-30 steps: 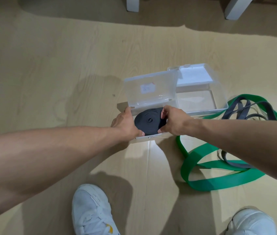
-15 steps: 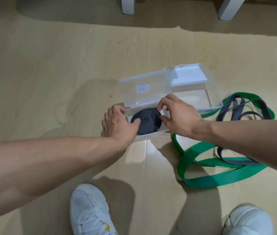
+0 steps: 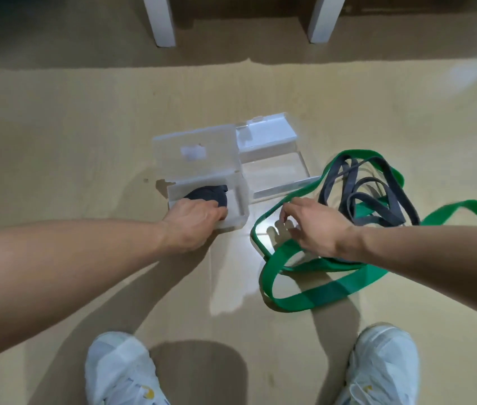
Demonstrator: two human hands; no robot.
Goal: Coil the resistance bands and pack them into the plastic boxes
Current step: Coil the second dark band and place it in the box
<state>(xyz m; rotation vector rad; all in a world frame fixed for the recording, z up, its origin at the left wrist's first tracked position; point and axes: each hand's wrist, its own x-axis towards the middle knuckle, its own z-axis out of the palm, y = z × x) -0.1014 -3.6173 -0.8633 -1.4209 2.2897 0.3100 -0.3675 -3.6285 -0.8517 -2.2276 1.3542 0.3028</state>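
Note:
A clear plastic box lies open on the floor, lid up behind it. A coiled dark grey band sits in its left half. My left hand presses down on that coil, fingers curled over its near side. A second clear box stands open just to the right with nothing in it. A loose green band sprawls on the floor at right, tangled with a loose dark grey band. My right hand hovers over the green band's left loop, fingers spread and relaxed, holding nothing.
Two white furniture legs stand at the far edge of the wooden floor. My two white shoes are at the bottom of the view.
My right hand has left the coil in the box and moved right, over the green band. My left hand has shifted onto the coil and holds it down.

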